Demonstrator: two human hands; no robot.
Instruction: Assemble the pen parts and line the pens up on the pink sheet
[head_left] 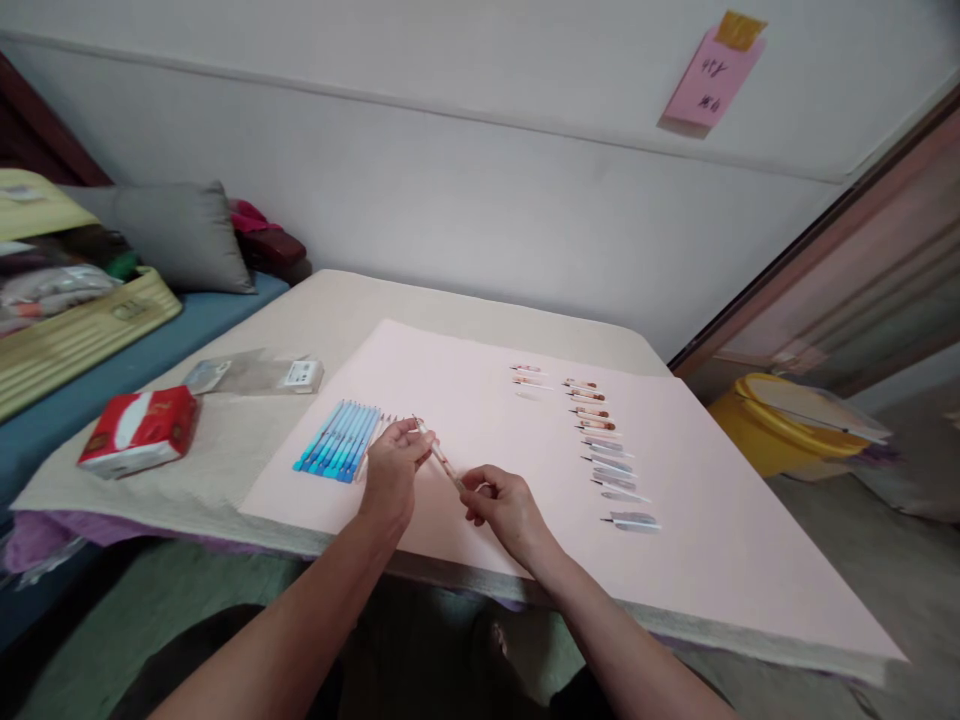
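Note:
My left hand point(395, 467) and my right hand point(504, 507) both pinch one thin pink pen point(439, 456), held over the pink sheet point(712, 540) near the table's front edge. The left fingers grip its far end, the right fingers its near end. Just left of my left hand lies a row of several blue pens point(339, 440) side by side. To the right, several pen parts point(604, 440), pinkish-brown further back and grey nearer, lie in a column on the sheet.
A red tissue pack point(139, 429) and clear plastic packaging point(255, 374) lie on the cloth-covered table point(330, 310) at the left. A bed with a grey pillow point(178, 235) stands further left. A yellow bin point(780, 420) stands on the floor at right.

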